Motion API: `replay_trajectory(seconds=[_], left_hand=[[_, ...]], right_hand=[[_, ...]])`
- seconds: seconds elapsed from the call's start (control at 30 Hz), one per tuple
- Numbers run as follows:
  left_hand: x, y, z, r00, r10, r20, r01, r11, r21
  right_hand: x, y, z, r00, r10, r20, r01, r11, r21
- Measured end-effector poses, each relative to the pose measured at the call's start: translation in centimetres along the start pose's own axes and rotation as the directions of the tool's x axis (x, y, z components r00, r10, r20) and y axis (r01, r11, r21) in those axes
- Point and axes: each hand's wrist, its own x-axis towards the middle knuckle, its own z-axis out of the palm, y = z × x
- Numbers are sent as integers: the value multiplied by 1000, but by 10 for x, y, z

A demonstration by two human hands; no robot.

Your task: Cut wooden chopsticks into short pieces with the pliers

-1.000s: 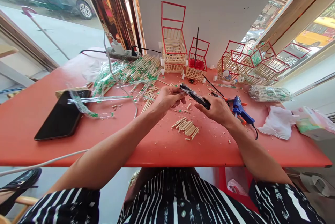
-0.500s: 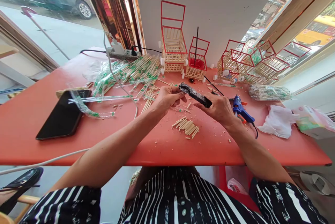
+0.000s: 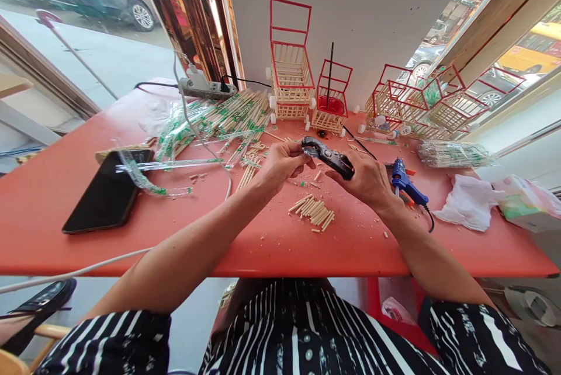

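Note:
My right hand (image 3: pixel 366 179) is wrapped around the handles of a black hand cutter (image 3: pixel 331 158), whose curved head points left. At that head, my left hand (image 3: pixel 283 165) is closed in a pinch, fingertips close to the jaws. A thin wooden stick (image 3: pixel 274 136) runs into the left fingers; its pinched end is hidden. Below the cutter lies a small pile of short cut stick pieces (image 3: pixel 313 209) on the red table (image 3: pixel 263 249). Several longer sticks (image 3: pixel 248 175) lie beside my left hand.
Wrapped sticks (image 3: pixel 239 113) are heaped at the back left, near a black phone (image 3: pixel 105 194). Small stick-built carts (image 3: pixel 291 80) stand along the wall. At right are a blue glue gun (image 3: pixel 407 182), a white cloth (image 3: pixel 468 202) and a bundle of sticks (image 3: pixel 453 154).
The cutter has turned slightly in my right hand, so more of its broad side and curved head shows. My left hand stays pinched near its jaws.

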Motion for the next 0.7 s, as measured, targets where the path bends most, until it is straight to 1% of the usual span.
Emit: replay_trajectory(seconds=[0.13,0.27,0.47,0.7], left_hand=[[0,-3,0,1000,-4,-8,4,1000,6],[0,-3,0,999,-23,-33,24,999,31],[1,-2,-3,998,-58,-35,58,998,-11],[4,-8,-7,998,-58,-11,57,998,-36]], right_hand=[[-1,0,-3,1000,-5,2,5,1000,8],[-2,-2,-5,1000,1,-12,-1,1000,-21],[-3,-1,-4,999,-5,-48,3,999,-45],[-3,-2,-5,1000,-4,-4,4,998,64]])
